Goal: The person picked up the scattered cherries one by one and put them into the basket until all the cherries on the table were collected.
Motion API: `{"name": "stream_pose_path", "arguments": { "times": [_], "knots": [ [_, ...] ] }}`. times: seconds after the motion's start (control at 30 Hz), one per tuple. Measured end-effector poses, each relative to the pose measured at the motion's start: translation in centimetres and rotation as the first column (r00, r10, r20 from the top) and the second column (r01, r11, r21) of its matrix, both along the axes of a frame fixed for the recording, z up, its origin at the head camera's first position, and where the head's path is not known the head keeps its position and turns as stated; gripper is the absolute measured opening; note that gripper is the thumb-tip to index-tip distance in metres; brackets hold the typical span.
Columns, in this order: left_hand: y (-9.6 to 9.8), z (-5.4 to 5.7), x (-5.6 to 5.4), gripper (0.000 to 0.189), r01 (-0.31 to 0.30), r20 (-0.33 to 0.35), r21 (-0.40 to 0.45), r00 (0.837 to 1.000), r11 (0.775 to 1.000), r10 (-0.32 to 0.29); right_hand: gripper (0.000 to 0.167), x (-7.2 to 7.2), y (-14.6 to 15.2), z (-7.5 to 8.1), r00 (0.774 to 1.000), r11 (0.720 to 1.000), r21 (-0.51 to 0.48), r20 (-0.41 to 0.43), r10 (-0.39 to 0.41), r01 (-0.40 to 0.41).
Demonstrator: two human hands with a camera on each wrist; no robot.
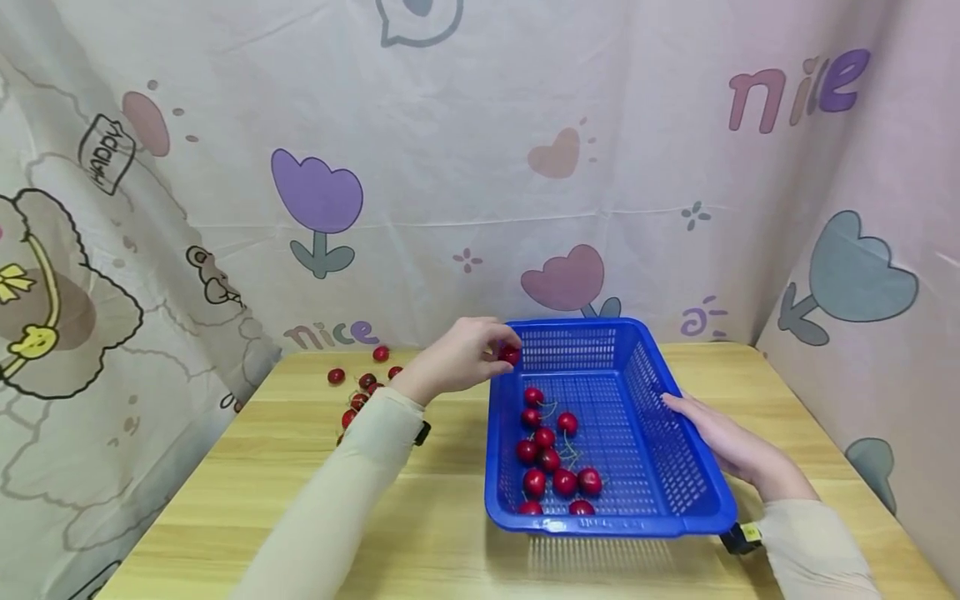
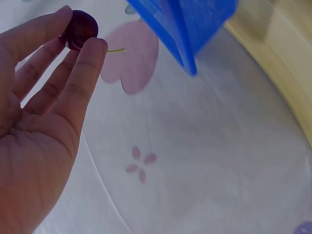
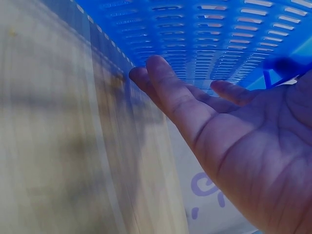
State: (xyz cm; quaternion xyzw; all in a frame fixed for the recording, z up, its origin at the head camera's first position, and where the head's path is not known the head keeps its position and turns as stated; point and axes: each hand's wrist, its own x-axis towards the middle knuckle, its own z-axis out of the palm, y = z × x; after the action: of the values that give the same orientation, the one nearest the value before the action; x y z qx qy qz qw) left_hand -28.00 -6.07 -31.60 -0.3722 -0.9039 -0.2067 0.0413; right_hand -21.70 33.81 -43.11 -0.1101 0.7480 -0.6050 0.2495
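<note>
With our left hand we pinched a cherry near the far-left corner of the blue basket, probably by the fingertips to spare its skin. Our right hand, fingers extended, touched the basket's right side, presumably to steady it.

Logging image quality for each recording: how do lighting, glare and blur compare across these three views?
Head view: bright and mostly crisp, with a glint on the front rim of the blue basket and soft shadow on the table below; left wrist view: dimmer, the cherry very dark, the left hand shaded; right wrist view: hazy, the table blurred, the right hand shaded too.
</note>
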Motion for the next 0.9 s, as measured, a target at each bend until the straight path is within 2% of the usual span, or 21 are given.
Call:
{"name": "stream_pose_path", "arguments": {
  "times": [0.13,0.3,0.5,0.7,0.9],
  "knots": [
    [2.2,-0.1,-0.4,0.023,0.052,-0.022,-0.041,0.998,0.998,-0.053,0.077,0.0,-0.2,0.2,1.0,1.0,0.01,-0.006,-0.014,0.014],
    [4.9,-0.7,-0.6,0.022,0.106,-0.001,-0.131,0.994,0.986,-0.107,0.078,0.0,-0.3,0.1,1.0,0.999,0.03,-0.001,-0.03,0.03],
    [8.3,-0.9,-0.1,0.02,0.186,-0.008,-0.261,0.981,0.947,-0.194,0.079,0.0,-0.2,0.1,0.998,0.996,0.059,0.001,-0.063,0.063],
    [11.2,-2.0,0.6,0.023,0.214,0.066,-0.361,0.977,0.907,-0.204,0.079,0.1,-0.1,0.1,0.996,0.992,0.084,0.001,-0.094,0.094],
    [13.3,-3.1,1.1,0.026,0.235,0.077,-0.443,0.971,0.865,-0.224,0.079,0.2,-0.1,-0.1,0.995,0.992,0.08,0.011,-0.096,0.095]
  ]
}}
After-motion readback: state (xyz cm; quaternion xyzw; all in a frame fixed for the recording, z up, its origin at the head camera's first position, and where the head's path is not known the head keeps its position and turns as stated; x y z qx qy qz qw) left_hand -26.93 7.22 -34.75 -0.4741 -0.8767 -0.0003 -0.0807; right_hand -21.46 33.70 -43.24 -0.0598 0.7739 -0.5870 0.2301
